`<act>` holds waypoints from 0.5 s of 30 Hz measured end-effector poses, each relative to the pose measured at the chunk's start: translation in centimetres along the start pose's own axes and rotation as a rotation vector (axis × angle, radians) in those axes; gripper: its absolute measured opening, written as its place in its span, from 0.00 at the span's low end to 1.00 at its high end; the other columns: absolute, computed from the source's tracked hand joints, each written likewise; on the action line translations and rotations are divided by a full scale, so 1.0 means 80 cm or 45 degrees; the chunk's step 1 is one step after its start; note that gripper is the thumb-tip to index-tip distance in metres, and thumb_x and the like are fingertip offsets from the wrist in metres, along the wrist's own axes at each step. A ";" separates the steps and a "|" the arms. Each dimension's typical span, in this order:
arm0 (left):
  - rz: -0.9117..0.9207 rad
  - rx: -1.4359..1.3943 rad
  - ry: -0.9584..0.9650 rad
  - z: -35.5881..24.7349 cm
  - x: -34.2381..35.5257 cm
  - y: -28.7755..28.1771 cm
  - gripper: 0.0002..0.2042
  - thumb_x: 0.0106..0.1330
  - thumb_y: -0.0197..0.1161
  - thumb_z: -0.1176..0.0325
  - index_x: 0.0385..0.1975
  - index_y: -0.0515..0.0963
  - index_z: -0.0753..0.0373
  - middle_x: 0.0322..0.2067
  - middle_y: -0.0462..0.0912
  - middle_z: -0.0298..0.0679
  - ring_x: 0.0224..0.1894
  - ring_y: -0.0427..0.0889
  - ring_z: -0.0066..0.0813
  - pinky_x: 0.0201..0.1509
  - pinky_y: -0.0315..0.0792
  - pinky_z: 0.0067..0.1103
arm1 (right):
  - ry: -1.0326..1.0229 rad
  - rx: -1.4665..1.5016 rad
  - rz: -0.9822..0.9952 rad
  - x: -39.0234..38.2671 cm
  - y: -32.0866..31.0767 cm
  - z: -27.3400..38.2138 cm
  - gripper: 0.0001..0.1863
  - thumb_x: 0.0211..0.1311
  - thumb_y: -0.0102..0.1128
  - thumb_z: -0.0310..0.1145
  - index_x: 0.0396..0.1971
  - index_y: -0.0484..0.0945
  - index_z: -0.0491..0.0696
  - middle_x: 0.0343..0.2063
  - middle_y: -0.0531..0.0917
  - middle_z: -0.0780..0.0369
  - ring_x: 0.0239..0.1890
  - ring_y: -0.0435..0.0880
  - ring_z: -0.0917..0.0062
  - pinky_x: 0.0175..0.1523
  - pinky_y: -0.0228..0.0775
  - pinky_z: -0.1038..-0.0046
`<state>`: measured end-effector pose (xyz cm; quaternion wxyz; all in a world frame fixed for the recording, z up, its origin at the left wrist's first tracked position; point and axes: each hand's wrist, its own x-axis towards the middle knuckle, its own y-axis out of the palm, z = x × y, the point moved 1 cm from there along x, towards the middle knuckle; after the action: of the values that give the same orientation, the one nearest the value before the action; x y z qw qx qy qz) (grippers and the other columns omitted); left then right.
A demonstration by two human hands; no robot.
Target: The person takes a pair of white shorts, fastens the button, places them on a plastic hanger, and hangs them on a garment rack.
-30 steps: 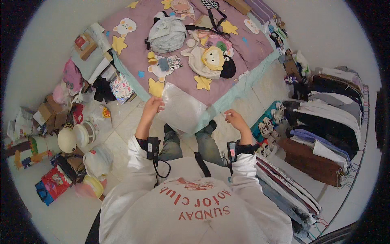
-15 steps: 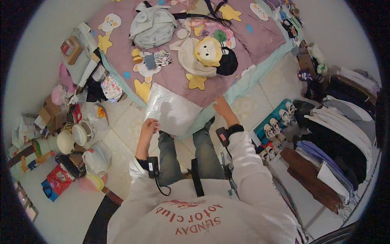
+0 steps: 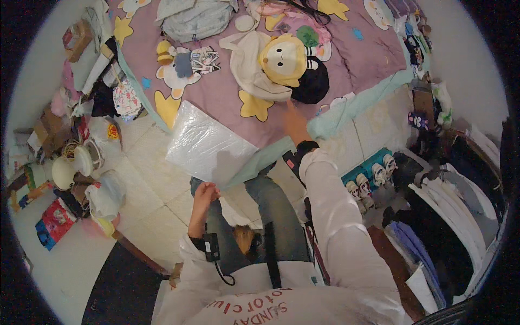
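Observation:
My left hand [image 3: 206,192] is closed in a pinch at the near edge of a shiny, translucent plastic sheet [image 3: 208,143], beside the quilt's mint green border; what is between its fingertips is hidden. The sheet lies over the corner of the bed. My right hand [image 3: 295,124], somewhat blurred, is stretched over the mauve quilt [image 3: 357,65] with fingers extended. Its fingertips are close to a cream cloth bag [image 3: 252,65] and a yellow plush with a smiling face [image 3: 281,59]. A black round item [image 3: 313,84] lies partly under the plush.
On the bed's far side lies a pale grey backpack [image 3: 197,21], with a small pile of printed pieces [image 3: 205,59] nearer. Bags and boxes crowd the left floor, among them a white plastic bag [image 3: 105,195]. At right are sneakers [image 3: 379,173] on a teal rack and hanging clothes [image 3: 455,206].
My right hand has moved forward from the quilt's mint border toward the cream bag and yellow plush. My left hand has come to the sheet's near edge. The whole view has shifted.

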<state>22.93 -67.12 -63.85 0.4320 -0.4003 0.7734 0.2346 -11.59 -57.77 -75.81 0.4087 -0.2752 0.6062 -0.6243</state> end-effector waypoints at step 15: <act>-0.050 -0.075 -0.125 0.053 0.014 0.013 0.08 0.57 0.47 0.68 0.33 0.67 0.62 0.25 0.75 0.37 0.23 0.74 0.23 0.27 0.64 0.14 | 0.629 0.768 0.310 0.019 -0.010 0.025 0.13 0.45 0.48 0.28 0.34 0.65 0.45 0.31 0.74 0.52 0.32 0.74 0.61 0.36 0.65 0.64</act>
<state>23.79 -64.02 -66.99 0.4618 -0.4160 0.7361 0.2680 -10.85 -60.18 -75.06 0.3842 0.0888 0.5040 -0.7684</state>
